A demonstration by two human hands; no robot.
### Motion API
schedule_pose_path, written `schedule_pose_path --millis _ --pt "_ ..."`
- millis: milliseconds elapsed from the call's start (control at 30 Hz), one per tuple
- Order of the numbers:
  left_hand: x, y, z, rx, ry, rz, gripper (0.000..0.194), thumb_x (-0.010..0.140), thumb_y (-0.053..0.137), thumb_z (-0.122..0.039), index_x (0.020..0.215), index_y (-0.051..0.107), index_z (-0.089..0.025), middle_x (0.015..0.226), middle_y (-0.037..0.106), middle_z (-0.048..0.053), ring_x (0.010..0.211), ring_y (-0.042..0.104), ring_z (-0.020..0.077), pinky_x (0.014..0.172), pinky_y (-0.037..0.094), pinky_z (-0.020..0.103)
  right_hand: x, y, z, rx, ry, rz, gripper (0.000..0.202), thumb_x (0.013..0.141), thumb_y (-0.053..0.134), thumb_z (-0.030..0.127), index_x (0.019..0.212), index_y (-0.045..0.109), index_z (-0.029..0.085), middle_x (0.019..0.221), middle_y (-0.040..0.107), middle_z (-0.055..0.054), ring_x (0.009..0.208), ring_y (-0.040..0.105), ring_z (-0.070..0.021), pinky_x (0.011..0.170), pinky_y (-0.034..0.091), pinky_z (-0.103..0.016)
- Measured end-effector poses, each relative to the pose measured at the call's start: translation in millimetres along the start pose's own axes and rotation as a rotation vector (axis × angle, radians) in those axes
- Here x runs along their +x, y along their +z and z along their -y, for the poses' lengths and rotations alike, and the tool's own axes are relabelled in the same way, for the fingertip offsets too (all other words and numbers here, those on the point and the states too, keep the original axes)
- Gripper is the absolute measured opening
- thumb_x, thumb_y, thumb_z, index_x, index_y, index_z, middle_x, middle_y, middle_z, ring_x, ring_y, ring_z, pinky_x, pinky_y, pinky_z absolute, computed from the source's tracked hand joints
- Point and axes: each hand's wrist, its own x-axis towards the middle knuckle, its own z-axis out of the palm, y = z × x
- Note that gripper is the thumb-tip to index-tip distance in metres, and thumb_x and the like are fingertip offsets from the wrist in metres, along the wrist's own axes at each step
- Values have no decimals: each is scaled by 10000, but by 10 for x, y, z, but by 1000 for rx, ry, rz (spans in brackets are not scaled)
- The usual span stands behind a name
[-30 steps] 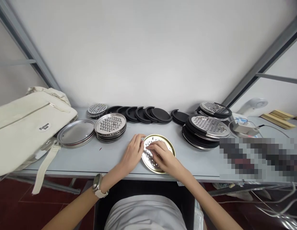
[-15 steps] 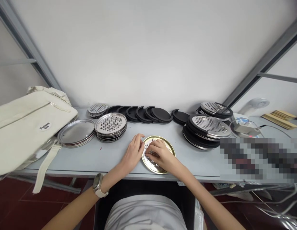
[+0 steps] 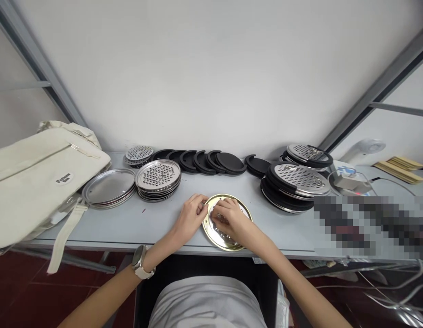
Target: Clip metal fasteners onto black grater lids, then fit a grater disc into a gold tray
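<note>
A round gold-rimmed metal tray (image 3: 208,231) lies near the table's front edge, with small shiny and dark metal bits scattered in it. Over its middle is my right hand (image 3: 231,219), fingers bent down and pinched together among the bits; whatever is between the fingertips is too small to name. My left hand (image 3: 190,216) is at the tray's left rim, its fingers curled in and thumb close to the forefinger. I cannot make out what, if anything, those fingers hold.
Behind the hands sit a stack of grater discs (image 3: 158,176), plain metal discs (image 3: 109,186) and a row of black round holders (image 3: 230,163). Graters in black holders (image 3: 298,180) are stacked at right. A cream bag (image 3: 40,182) leans at left; a white adapter (image 3: 349,182) lies far right.
My left hand's fingers have drawn closer together at the rim. The tray has shifted slightly right, and my right hand has moved a little right with its fingers still down among the bits.
</note>
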Motion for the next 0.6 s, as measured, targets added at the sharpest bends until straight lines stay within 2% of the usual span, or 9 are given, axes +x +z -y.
schedule_pose_path --millis 267,600 --pt "2 -4 -21 -1 5 -24 145 860 494 -150 935 610 -193 828 568 -9 657 511 105 622 430 227 25 -55 25 27 -4 9 162 828 589 49 733 558 177 777 564 -22 771 484 -180 765 390 -325" --pt "-2 -15 -32 11 27 -13 160 867 466 -140 941 597 -192 858 568 2 681 513 118 643 424 245 39 -60 -49 107 -76 -30 133 830 610 58 805 627 187 834 622 -32 827 529 -189 792 424 -334"
